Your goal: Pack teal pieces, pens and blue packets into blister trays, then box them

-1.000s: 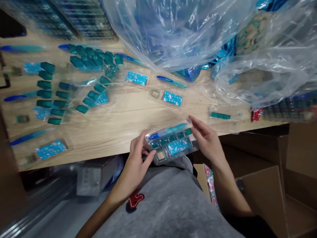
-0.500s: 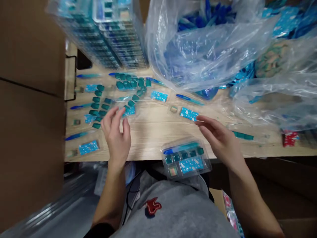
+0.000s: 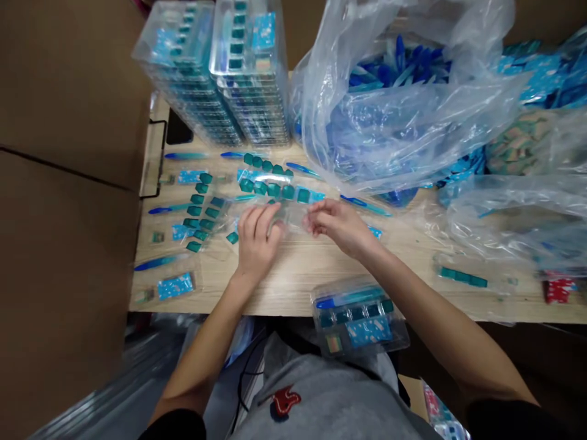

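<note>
Table edge (image 3: pixel 293 310) near left hand (image 3: pixel 257 238) and right hand (image 3: pixel 339 226), both curled closed on a clear blister tray (image 3: pixel 293 217).

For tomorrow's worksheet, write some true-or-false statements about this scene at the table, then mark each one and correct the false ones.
1. The left hand and the right hand both hold a clear plastic tray over the wooden table. True.
2. The right hand is gripping a blue pen. False: the blue pen lies on the table, beyond the right hand.
3. A filled clear case sits at the table's near edge, beside the right forearm. True.
4. The large clear plastic bag holds no pens. False: blue pens show inside the clear plastic bag.
</note>
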`<state>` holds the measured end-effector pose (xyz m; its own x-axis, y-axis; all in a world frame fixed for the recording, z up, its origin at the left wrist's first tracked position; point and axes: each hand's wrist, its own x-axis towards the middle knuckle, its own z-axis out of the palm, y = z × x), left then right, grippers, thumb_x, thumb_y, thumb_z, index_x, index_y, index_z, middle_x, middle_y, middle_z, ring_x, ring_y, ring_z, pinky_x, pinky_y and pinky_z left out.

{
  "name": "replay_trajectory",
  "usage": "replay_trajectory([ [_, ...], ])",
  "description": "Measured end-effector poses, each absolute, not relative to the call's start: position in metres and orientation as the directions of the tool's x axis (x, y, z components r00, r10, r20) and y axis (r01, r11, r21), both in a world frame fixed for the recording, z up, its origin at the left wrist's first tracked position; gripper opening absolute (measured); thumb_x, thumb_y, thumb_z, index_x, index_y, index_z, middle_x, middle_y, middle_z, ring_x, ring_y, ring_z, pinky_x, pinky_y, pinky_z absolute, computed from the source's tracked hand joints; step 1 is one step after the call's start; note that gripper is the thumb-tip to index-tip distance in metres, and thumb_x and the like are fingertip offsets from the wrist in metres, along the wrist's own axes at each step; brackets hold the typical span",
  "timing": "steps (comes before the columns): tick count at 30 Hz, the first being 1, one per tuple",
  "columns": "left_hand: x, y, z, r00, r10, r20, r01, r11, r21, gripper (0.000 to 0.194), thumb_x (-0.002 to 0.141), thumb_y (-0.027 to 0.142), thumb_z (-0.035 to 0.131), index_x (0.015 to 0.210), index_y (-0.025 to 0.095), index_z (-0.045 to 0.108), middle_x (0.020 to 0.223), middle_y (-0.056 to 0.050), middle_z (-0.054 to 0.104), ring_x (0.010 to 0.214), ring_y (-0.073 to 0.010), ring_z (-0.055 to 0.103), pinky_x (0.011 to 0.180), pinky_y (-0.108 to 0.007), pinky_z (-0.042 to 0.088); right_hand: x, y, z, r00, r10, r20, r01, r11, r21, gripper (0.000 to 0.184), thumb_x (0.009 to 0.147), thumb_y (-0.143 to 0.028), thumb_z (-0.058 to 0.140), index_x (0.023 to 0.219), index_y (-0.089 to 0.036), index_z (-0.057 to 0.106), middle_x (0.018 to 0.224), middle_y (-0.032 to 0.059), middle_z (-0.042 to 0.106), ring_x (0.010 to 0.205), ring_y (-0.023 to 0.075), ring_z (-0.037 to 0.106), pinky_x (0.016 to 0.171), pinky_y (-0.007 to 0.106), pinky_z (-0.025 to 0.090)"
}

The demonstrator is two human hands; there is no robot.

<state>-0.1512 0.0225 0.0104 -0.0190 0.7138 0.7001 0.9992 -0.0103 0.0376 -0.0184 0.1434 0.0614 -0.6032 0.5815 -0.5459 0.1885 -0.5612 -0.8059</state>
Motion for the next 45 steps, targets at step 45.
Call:
replay_trajectory([
  [45,-0.07,0.063,-0.012,-0.339,0.925,0.169,0.771,0.171,0.613,0.039,0.091,0.025,0.05,0.129,0.016,0.05,0.123,-0.017,0.052,0.111,-0.0256,0.057,0.092,-0.041,0.05,0.125,0.174,0.012,-0.266,0.93,-0.254,0.818,0.078,-0.57,0.045,0.081,-0.026,0.065,0.124,-0.013,0.057,0.093,0.0115,0.066,0.086,0.0274,0.063,0.086,0.047,0.048],
])
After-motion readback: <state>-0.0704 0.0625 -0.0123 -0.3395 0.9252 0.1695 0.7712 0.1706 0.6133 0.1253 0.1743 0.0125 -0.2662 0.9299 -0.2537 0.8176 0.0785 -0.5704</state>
